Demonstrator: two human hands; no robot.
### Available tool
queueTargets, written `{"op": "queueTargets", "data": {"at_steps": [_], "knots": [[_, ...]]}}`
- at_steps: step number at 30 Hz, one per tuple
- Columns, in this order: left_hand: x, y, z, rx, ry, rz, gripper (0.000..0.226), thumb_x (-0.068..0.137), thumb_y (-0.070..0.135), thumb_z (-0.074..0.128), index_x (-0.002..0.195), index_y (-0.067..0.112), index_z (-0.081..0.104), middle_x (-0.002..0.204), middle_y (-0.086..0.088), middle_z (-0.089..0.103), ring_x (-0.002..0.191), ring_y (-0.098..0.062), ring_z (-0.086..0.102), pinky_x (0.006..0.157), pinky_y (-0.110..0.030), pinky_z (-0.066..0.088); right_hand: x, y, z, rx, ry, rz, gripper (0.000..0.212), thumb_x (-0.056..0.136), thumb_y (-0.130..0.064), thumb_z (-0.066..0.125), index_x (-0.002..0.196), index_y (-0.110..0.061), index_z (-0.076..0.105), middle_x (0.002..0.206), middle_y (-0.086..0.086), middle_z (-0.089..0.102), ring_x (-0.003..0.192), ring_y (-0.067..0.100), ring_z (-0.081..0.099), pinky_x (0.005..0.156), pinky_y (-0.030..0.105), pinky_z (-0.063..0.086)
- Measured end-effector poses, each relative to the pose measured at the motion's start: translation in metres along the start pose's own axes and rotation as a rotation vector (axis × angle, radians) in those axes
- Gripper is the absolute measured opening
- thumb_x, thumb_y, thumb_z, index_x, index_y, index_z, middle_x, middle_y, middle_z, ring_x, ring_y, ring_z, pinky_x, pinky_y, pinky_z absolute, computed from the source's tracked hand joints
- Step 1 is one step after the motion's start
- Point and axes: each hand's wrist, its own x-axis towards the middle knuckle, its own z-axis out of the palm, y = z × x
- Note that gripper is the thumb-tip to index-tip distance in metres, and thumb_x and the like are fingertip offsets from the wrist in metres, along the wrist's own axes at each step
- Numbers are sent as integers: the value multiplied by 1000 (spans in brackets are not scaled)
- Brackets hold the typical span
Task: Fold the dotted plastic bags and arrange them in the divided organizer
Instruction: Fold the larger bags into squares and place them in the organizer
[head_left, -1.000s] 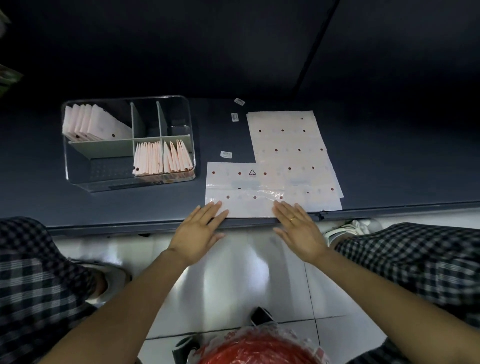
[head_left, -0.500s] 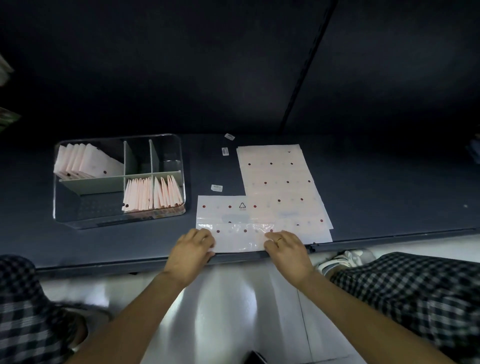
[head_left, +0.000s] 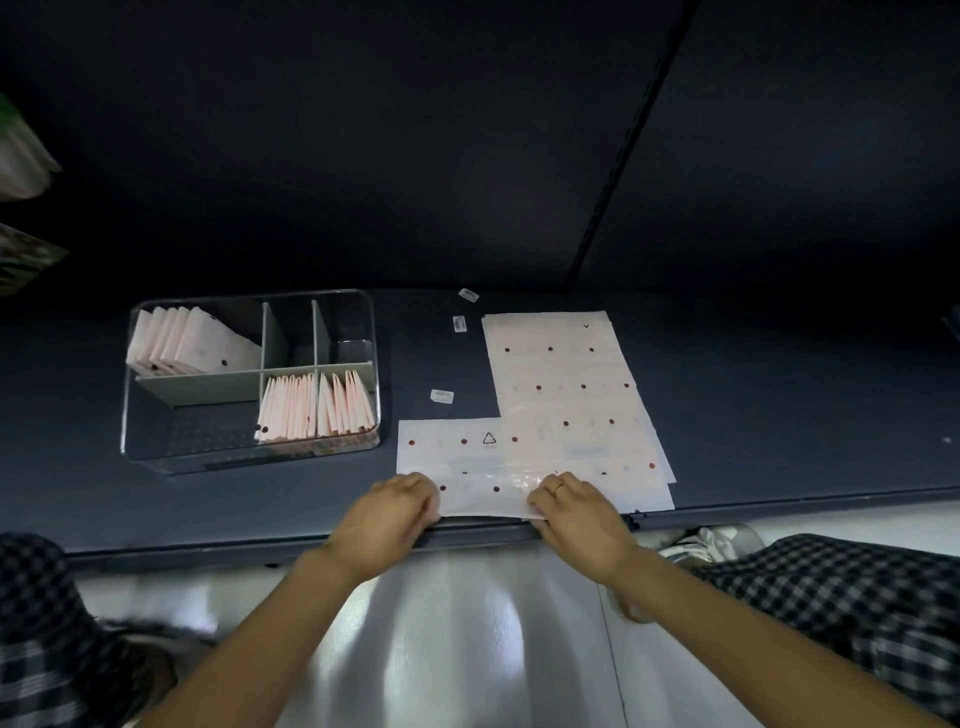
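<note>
The person's left hand (head_left: 390, 512) and right hand (head_left: 574, 506) both lay at the near edge of the dark shelf surface (head_left: 779, 415), each with fingers curled and closed on the near edge of a dotted plastic bag (head_left: 467, 457). This bag lay crosswise, flat on the surface, with a recycling triangle printed near its middle. The fingertips of both hands were tucked against the bag's edge; whether the thumbs sat under the plastic could not be told. A ring was noted on the right hand.

A stack of flat dotted bags (head_left: 561, 384) lay lengthwise, running away from the person, overlapping the right part of the crosswise bag.

The clear divided organizer (head_left: 249, 457) stood to the left of the bags, apart from them. Its far-left compartment held folded bags (head_left: 192, 343) leaning in a row. Two near-right compartments held further folded bags (head_left: 317, 405) standing on edge. The near-left compartment and the two small far-right compartments showed no bags.

Three small white labels (head_left: 442, 396) lay on the surface between the organizer and the flat stack.

Checked fabric (head_left: 857, 597) covered the person's knees at both lower corners, over a pale glossy floor (head_left: 467, 649).
</note>
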Motion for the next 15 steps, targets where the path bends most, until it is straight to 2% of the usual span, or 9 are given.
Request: {"op": "queueTargets", "data": {"at_steps": [1,2,4,6,9,11,13,15], "knots": [[0,0,-4,-61,-38,-29,10,95,19,47,88,17,54,106,5,61,105,-13,54,89,-28,42,0,4,0,48,-4,-25,17,77,-23,72,90,-13,67,93,1,63,86,18,58,70,24,48],[0,0,-7,-140,-74,-80,10,95,23,49,87,19,54,108,7,62,106,-11,55,89,-30,44,2,8,-2,154,-44,-34,12,83,-20,65,92,-12,66,96,0,62,92,18,55,74,22,45],[-2,-3,-14,-326,-99,-203,13,91,35,57,84,27,51,107,12,64,103,-7,58,89,-32,46,5,19,-6,433,-159,48,13,91,-21,55,97,-15,64,102,-3,62,101,13,49,79,18,37],[-4,-6,-17,-504,-82,-300,24,82,43,69,90,31,50,106,13,64,101,-5,58,90,-28,45,14,26,-14,675,-234,196,7,89,-25,58,90,-21,65,91,-5,65,90,11,53,77,21,39],[-4,-7,-14,-698,52,-413,42,78,33,75,111,31,49,110,4,63,107,-15,59,95,-31,45,29,30,-23,1020,-180,340,13,89,-19,62,76,-20,62,74,-7,60,70,10,52,69,25,39],[-1,-2,-8,-661,239,-439,50,82,27,71,125,24,45,120,-1,59,112,-19,56,97,-37,45,40,30,-22,1126,-111,465,15,90,-14,61,75,-16,60,77,2,59,69,16,52,68,31,42],[3,6,-1,-433,428,-399,56,86,28,66,135,16,41,134,-3,50,123,-20,47,100,-37,42,53,29,-18,1135,-51,588,13,90,-14,61,78,-12,57,85,12,58,75,24,54,64,33,43],[7,15,4,-212,551,-297,58,88,26,64,139,12,39,142,-6,42,131,-21,37,106,-36,35,64,28,-9,1048,-41,668,7,89,-16,61,89,-10,58,99,15,60,89,27,56,69,31,44]]}}
